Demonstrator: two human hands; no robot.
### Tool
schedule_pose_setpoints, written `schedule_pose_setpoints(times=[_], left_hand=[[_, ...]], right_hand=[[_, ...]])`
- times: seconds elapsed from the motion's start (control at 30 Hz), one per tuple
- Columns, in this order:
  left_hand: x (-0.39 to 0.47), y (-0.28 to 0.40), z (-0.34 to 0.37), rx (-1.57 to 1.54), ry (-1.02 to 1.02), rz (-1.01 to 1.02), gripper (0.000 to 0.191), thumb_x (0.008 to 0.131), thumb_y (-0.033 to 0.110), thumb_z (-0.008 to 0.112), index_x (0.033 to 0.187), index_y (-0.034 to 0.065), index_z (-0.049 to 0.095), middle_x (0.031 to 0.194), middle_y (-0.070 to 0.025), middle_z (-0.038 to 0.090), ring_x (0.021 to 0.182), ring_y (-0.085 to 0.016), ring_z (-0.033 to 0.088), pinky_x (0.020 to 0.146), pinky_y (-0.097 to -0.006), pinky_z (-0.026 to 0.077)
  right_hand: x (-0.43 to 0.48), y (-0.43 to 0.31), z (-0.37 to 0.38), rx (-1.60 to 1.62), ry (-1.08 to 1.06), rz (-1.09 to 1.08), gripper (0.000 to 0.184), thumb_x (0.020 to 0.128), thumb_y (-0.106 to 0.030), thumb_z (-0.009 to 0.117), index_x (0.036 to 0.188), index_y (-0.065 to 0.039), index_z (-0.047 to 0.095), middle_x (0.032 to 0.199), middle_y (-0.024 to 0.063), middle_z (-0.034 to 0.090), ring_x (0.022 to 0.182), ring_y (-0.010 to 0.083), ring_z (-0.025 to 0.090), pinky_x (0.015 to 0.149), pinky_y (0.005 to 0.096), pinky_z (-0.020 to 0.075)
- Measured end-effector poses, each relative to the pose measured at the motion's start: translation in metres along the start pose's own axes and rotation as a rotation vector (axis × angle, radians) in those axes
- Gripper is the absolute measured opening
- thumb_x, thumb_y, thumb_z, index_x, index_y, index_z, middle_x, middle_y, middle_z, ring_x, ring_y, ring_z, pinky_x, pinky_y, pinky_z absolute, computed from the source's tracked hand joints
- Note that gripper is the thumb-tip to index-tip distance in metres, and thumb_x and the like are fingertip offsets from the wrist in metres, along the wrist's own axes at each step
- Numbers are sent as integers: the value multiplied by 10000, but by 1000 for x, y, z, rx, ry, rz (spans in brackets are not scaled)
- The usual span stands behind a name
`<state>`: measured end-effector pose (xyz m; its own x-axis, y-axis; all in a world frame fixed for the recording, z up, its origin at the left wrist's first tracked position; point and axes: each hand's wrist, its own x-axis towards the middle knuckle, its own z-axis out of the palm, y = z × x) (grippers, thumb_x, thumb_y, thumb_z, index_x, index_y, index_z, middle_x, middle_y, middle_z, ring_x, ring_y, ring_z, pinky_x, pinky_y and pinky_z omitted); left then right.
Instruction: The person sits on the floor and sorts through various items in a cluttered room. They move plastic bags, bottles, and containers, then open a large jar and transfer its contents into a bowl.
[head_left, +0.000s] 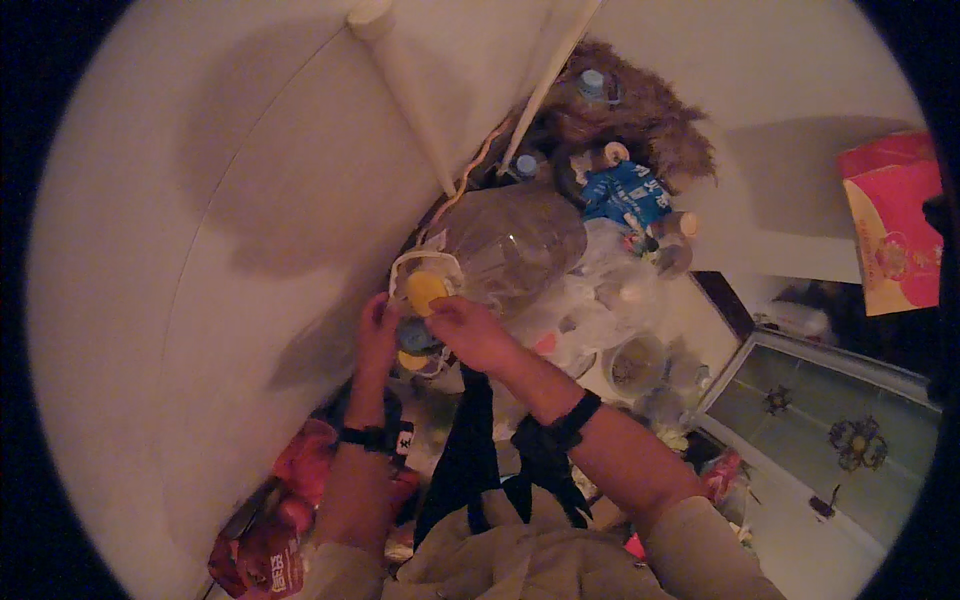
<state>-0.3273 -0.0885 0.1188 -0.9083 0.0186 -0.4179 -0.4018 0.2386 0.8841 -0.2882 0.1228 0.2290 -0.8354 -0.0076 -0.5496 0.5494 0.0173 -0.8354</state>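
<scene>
My right hand (466, 330) pinches the edge of a round yellow lid (425, 289) between thumb and fingers. The lid sits within the white rim (424, 256) of a container, perhaps a basket; whether it is fixed to something below is hidden. At the container's left side is my left hand (377, 324), its fingertips near the rim. Their grip is too blurred to make out. A blue cap (415, 335) lies between my hands, and a second yellow lid (412, 360) shows just below it. Beyond the container stands a large clear plastic-wrapped bundle (517, 240).
A pale wall (225, 187) rises close on the left, with a pipe (409, 97) along it. Right of the bundle are clear plastic bags (600, 300), a blue packet (626, 191) and a glass jar (637, 364). A framed glass cabinet door (817, 420) stands at right. Red packages (274, 555) lie lower left.
</scene>
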Motion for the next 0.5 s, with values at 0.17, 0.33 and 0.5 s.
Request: schedule_pose_setpoints(times=[0.17,0.33,0.5], left_hand=[[-1,19,4,-84,-46,-102,503,995,263,683,1394,34,480,1288,-127,601,1149,-232,590,1012,-362,480],[-19,39,12,-236,-33,-122,453,996,232,677,1365,54,483,1247,-109,599,1107,-202,590,983,-346,485],[-39,59,26,-211,-70,67,413,999,146,652,1365,51,486,1249,-105,608,1128,-199,599,983,-352,490]], right_hand=[[6,1,2,-16,20,-8,492,951,-317,708,1306,17,639,1110,176,744,1002,268,708,900,385,561],[7,5,-2,95,2,32,490,962,-328,696,1307,15,634,1144,177,734,1040,267,698,922,382,552],[9,3,-13,215,-30,64,580,974,-339,676,1419,14,560,1082,80,681,900,143,606,760,286,509]])
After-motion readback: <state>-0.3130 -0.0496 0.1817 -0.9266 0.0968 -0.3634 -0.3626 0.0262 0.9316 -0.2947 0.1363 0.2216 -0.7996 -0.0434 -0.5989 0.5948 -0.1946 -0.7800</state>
